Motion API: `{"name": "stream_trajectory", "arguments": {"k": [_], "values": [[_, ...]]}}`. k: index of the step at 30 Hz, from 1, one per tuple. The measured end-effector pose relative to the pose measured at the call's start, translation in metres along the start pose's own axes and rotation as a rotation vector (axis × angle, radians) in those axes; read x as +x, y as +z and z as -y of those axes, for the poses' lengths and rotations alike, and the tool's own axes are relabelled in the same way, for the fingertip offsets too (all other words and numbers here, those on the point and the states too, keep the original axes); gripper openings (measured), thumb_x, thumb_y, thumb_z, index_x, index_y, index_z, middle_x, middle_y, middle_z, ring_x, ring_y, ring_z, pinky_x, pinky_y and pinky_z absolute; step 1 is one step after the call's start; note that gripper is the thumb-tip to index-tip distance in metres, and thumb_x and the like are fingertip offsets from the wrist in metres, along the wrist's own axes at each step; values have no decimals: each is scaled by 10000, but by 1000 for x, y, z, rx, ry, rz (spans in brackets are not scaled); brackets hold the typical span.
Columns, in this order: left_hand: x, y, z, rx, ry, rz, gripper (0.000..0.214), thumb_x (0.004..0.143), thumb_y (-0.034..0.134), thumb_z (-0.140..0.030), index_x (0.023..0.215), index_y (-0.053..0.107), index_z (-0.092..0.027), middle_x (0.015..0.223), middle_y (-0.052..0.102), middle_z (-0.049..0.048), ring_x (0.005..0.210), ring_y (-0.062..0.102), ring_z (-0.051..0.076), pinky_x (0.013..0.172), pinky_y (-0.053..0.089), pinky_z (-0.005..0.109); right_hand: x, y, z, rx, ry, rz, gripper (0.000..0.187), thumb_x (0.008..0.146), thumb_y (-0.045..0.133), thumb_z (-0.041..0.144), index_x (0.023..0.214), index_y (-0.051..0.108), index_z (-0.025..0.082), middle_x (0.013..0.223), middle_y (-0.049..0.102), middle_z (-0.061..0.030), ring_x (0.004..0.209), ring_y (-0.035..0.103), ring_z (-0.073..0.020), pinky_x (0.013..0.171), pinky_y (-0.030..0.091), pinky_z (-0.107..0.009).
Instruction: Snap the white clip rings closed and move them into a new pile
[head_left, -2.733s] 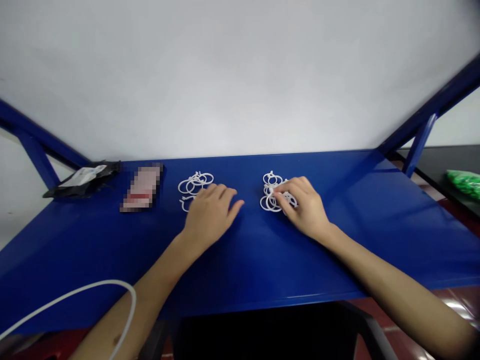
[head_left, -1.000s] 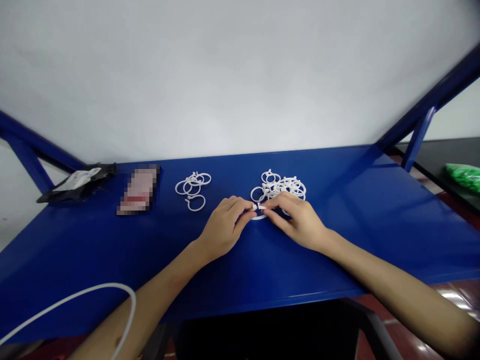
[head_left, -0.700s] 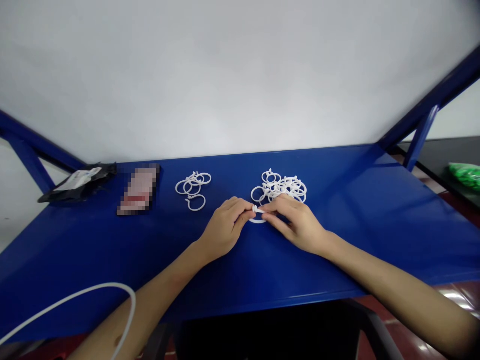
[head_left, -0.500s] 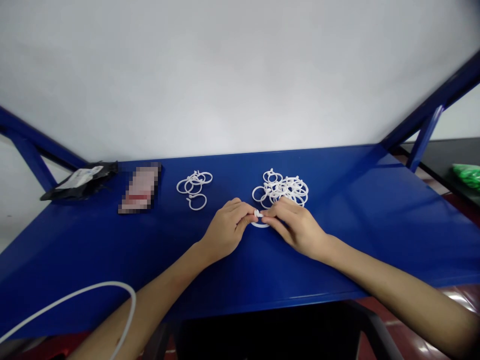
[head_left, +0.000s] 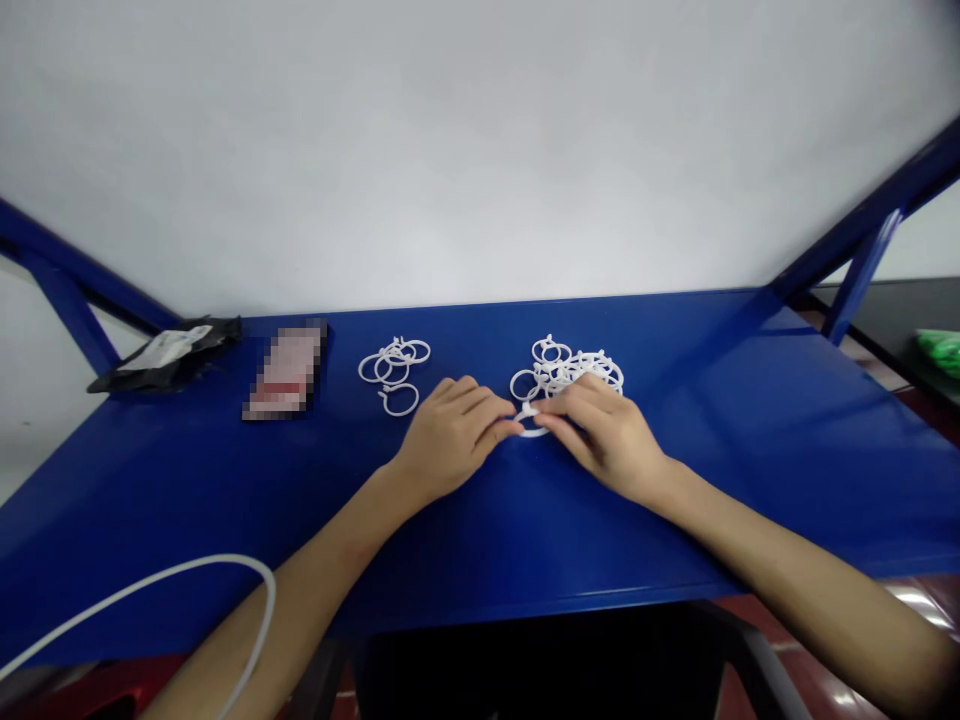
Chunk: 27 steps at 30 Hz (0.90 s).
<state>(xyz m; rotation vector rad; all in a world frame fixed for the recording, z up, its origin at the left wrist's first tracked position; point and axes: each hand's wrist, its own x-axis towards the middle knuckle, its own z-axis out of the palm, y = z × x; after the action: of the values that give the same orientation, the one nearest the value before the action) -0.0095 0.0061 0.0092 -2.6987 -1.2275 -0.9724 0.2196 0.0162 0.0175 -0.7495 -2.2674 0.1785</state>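
Observation:
Over the middle of the blue table, a white plastic ring with a small clasp is between both hands. My left hand pinches its left side with thumb and fingertips. My right hand grips the right side near the clasp, fingers curled. Whether the clasp is fastened is too small to tell. Just behind my right hand lies a pile of similar white rings, partly covered by the fingers. To the left, a smaller group of white rings overlaps, and an open single ring lies in front of it.
A pixelated phone-like object and a black plastic package lie at the table's left. A white cable loops over my left forearm. Blue frame bars rise at both sides, and a white wall stands behind.
The hands and ring have shifted slightly up and right in view. My fingertips sit a little farther apart, and more of the clasp shows. The whole view has moved slightly.

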Motion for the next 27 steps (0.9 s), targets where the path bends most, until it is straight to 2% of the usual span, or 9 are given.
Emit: {"name": "stream_trajectory", "arguments": {"k": [3, 5, 7, 9, 12, 15, 19, 24, 27], "values": [[0, -8, 29, 247, -199, -83, 237, 987, 510, -369, 1001, 663, -189, 950, 694, 76, 924, 582, 254, 851, 433, 408, 3, -8, -15, -91, 89, -100, 99, 955, 589, 220, 976, 676, 178, 901, 720, -62, 820, 582, -189, 751, 491, -334], [-3, -11, 51, 421, -371, -73, 261, 960, 537, -366, 1088, 663, -177, 1026, 649, 133, 967, 552, 316, 809, 425, 447, 4, -12, -29, -165, 149, -147, 132, 958, 583, 247, 955, 697, 180, 867, 717, -62, 787, 567, -194, 738, 486, -348], [-6, -12, 69, 487, -479, -32, 259, 928, 577, -344, 1082, 679, -163, 1040, 604, 163, 988, 525, 354, 779, 414, 462, 3, -12, -41, -236, 190, -177, 176, 964, 569, 274, 958, 719, 182, 837, 713, -61, 770, 545, -203, 747, 481, -369], [-10, -12, 79, 499, -519, 13, 194, 904, 606, -303, 999, 706, -166, 1014, 583, 164, 989, 512, 359, 765, 404, 459, 2, -11, -51, -282, 217, -178, 210, 969, 558, 294, 1013, 734, 186, 856, 722, -62, 790, 535, -217, 763, 480, -386], [-12, -11, 83, 538, -483, 32, 130, 895, 614, -263, 914, 722, -193, 953, 596, 142, 936, 517, 328, 729, 393, 429, 1, -7, -60, -322, 256, -149, 265, 965, 563, 328, 1109, 726, 177, 903, 733, -71, 845, 531, -243, 771, 480, -405], [-10, -13, 76, 526, -394, -27, 128, 919, 594, -272, 927, 710, -218, 861, 637, 98, 857, 538, 281, 707, 392, 396, 1, -7, -59, -329, 269, -134, 279, 963, 562, 333, 1131, 719, 175, 938, 733, -80, 874, 536, -253, 798, 478, -425], [-5, -11, 48, 233, -254, -116, 114, 949, 573, -259, 973, 672, -208, 738, 678, 11, 756, 586, 202, 766, 439, 358, 3, -9, -45, -283, 236, -141, 232, 966, 558, 308, 1079, 723, 190, 964, 727, -78, 893, 542, -248, 837, 473, -428], [-2, 0, 1, 10, -41, -73, 122, 961, 569, -270, 908, 652, -197, 845, 730, 0, 772, 604, 166, 764, 435, 328, 4, -8, -17, -73, 175, -37, 218, 981, 546, 296, 1103, 696, 196, 973, 723, -64, 894, 574, -218, 834, 487, -389], [-2, 4, -15, -36, 30, -52, 107, 959, 579, -260, 901, 638, -191, 826, 726, -9, 759, 600, 157, 745, 421, 326, 2, -4, -6, 66, 171, 70, 230, 980, 553, 335, 1110, 673, 187, 925, 712, -56, 869, 608, -198, 807, 504, -363]]}}
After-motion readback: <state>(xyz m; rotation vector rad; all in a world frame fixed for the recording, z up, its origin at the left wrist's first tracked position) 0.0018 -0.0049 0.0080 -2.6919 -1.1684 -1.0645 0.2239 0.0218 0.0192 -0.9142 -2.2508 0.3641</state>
